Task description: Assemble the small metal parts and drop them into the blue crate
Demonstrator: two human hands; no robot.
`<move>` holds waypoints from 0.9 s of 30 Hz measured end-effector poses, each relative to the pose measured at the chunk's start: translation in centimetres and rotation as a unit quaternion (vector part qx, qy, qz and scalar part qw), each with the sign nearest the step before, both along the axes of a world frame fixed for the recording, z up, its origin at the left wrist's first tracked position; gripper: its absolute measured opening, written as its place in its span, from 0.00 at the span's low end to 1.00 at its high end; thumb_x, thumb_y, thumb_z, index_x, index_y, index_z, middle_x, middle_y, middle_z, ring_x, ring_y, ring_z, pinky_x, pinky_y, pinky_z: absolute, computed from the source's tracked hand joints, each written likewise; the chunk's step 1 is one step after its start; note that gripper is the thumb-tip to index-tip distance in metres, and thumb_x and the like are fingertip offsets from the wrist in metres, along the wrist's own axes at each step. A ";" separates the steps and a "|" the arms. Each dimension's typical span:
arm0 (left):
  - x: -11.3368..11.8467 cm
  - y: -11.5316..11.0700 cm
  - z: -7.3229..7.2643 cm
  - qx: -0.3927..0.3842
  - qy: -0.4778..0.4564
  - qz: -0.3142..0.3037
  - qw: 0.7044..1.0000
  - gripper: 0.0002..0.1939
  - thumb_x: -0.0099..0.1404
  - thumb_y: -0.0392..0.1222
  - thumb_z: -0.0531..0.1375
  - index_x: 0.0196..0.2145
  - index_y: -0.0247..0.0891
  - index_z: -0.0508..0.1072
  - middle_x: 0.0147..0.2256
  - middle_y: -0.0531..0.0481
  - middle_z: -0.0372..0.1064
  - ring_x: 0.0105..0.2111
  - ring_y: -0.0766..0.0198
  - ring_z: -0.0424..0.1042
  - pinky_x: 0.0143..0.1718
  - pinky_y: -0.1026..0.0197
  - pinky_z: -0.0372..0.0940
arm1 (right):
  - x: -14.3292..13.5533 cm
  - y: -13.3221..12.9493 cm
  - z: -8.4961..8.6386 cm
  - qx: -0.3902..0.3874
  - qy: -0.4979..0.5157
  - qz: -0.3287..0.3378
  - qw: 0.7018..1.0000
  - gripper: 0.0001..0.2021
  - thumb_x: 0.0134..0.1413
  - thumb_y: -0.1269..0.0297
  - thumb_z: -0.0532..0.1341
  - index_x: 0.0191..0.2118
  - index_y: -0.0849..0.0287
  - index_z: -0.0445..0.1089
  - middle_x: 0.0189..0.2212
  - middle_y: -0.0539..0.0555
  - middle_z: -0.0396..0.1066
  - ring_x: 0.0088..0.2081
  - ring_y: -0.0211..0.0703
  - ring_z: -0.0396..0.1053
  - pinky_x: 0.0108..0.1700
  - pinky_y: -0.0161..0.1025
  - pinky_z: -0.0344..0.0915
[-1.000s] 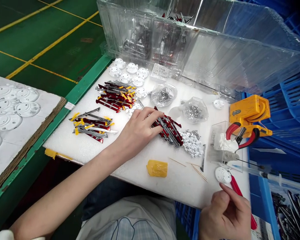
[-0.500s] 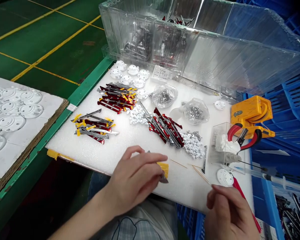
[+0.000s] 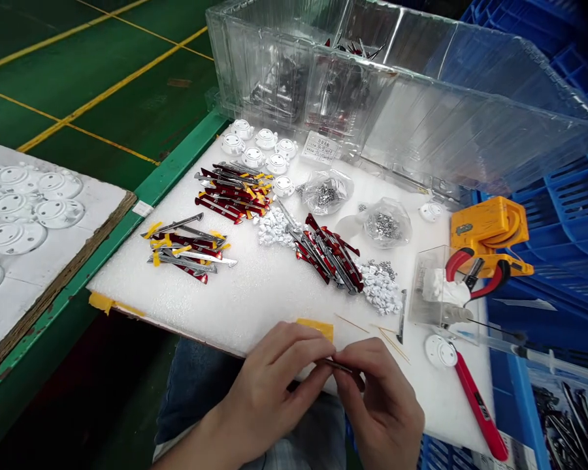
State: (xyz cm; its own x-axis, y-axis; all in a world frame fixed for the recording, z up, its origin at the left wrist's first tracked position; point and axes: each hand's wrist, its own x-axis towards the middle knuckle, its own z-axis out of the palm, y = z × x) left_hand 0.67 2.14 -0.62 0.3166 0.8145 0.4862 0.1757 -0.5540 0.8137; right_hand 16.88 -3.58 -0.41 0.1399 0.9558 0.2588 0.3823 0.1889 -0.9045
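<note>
My left hand (image 3: pixel 274 385) is closed, pinching a dark narrow strip (image 3: pixel 342 367) low over the front edge of the white foam board (image 3: pixel 255 307). My right hand (image 3: pixel 379 398) meets it from the other side, thumb and fingers closed at the strip's right end. Whether a smaller part sits between the fingertips is hidden. Just beyond the fingers lies a piece of yellow tape (image 3: pixel 318 326). To the right are thin wooden sticks (image 3: pixel 394 344) and a single grey strip (image 3: pixel 402 316). A pile of red and silver strips (image 3: pixel 328 254) lies beyond, beside small white pieces (image 3: pixel 381 290).
Taped strips (image 3: pixel 189 248) lie left, white round parts (image 3: pixel 252 156) behind. Bags of small metal parts (image 3: pixel 386 223) stand mid-board. Right are a clear box (image 3: pixel 428 287) with pliers (image 3: pixel 494 277), a yellow tape dispenser (image 3: pixel 490 228) and a red-handled tool (image 3: pixel 480 405). A clear tray (image 3: pixel 396 98) borders the back.
My right hand has moved left from beside the red-handled tool to meet my left hand at the strip. My left hand has shifted slightly down, and more of the yellow tape shows.
</note>
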 end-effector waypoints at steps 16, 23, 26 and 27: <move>0.2 -1.3 1.1 -0.332 -0.216 -0.018 0.918 0.14 0.68 0.26 0.67 0.40 0.48 0.85 0.32 0.57 0.84 0.26 0.71 0.81 0.32 0.76 0.75 | -1.1 1.1 1.2 0.044 0.034 -0.018 0.998 0.05 0.69 0.71 0.65 0.45 0.53 0.76 0.32 0.48 0.72 0.32 0.38 0.68 0.29 0.34 0.66; 0.3 -1.4 0.7 -0.233 -0.155 0.001 0.960 0.11 0.71 0.29 0.67 0.44 0.44 0.84 0.37 0.52 0.86 0.36 0.64 0.84 0.42 0.68 0.79 | -1.2 1.1 1.3 0.048 0.025 -0.009 0.999 0.09 0.66 0.75 0.66 0.46 0.53 0.76 0.33 0.48 0.72 0.33 0.38 0.69 0.30 0.35 0.68; 0.1 -1.1 0.6 -0.155 -0.115 0.020 0.981 0.09 0.72 0.30 0.68 0.45 0.43 0.83 0.40 0.48 0.85 0.41 0.61 0.83 0.45 0.63 0.79 | -1.0 0.8 1.3 0.047 0.015 -0.007 0.999 0.11 0.65 0.77 0.66 0.46 0.53 0.77 0.34 0.48 0.72 0.33 0.37 0.69 0.31 0.36 0.68; 0.1 -1.0 0.7 -0.137 -0.108 0.026 0.984 0.08 0.72 0.31 0.68 0.44 0.42 0.83 0.39 0.48 0.84 0.40 0.61 0.82 0.44 0.63 0.79 | -1.0 0.8 1.3 0.047 0.014 -0.005 0.999 0.12 0.65 0.77 0.66 0.47 0.52 0.77 0.35 0.48 0.72 0.34 0.38 0.69 0.32 0.36 0.69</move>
State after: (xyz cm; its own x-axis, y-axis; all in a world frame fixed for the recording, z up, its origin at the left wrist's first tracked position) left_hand 0.74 1.12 0.07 0.1846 0.9366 0.2979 0.0040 -0.3038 0.9527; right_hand 15.88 -2.79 0.87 0.1571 0.9262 0.3428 0.3594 0.2697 -0.8934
